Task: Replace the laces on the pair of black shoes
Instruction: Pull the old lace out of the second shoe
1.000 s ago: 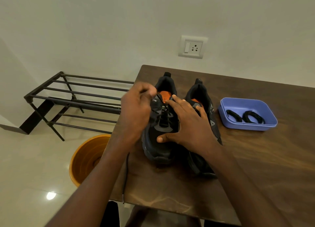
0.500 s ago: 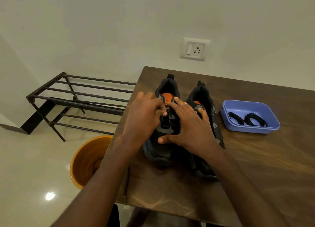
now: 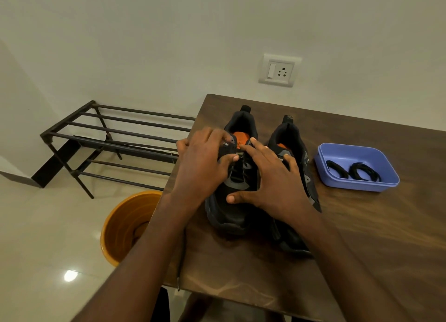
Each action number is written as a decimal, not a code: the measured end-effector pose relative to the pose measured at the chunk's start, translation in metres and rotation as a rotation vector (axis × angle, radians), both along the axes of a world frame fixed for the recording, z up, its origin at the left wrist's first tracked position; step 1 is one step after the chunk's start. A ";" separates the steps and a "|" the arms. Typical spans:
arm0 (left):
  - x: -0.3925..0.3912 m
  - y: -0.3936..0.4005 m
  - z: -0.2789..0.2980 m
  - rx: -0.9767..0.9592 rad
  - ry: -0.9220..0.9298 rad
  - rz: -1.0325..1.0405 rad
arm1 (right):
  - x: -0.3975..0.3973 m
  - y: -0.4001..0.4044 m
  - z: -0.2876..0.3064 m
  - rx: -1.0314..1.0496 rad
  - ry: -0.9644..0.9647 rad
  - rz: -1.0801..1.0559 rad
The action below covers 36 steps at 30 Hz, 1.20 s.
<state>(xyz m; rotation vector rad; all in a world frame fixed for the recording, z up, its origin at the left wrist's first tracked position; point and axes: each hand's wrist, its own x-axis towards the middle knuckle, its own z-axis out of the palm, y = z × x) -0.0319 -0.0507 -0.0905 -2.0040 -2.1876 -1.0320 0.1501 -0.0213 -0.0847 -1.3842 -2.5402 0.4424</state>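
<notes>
Two black shoes with orange insoles stand side by side on the brown table (image 3: pixel 362 237), toes toward me. My left hand (image 3: pixel 202 167) curls over the top of the left shoe (image 3: pixel 229 217); its fingers and thumb pinch the tongue at the upper lacing. Whether the lace is also in that pinch is hidden. An old black lace (image 3: pixel 179 271) trails from under my left forearm and hangs over the table's front-left edge. My right hand (image 3: pixel 272 184) lies spread with straight fingers across both shoes, thumb on the left shoe's vamp, covering much of the right shoe (image 3: pixel 293 135).
A blue tray (image 3: pixel 362 187) at the right of the table holds two coiled black laces (image 3: pixel 364 172). On the floor to the left are an orange bucket (image 3: pixel 120 227) by the table edge and a black metal shoe rack (image 3: pixel 108 140). A wall socket (image 3: pixel 277 71) sits above the table.
My left hand, raised in a fist above the left shoe a second ago, has come down onto its tongue. The right hand has stayed spread on the shoes.
</notes>
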 end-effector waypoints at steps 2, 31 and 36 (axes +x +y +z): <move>0.000 0.000 -0.001 0.032 0.071 -0.020 | 0.000 0.000 0.000 -0.004 0.006 0.000; 0.001 0.003 0.000 0.022 -0.049 -0.013 | 0.001 0.000 0.001 0.006 0.015 0.006; -0.006 0.004 0.013 0.244 -0.803 0.120 | 0.002 0.001 0.002 -0.014 0.023 0.003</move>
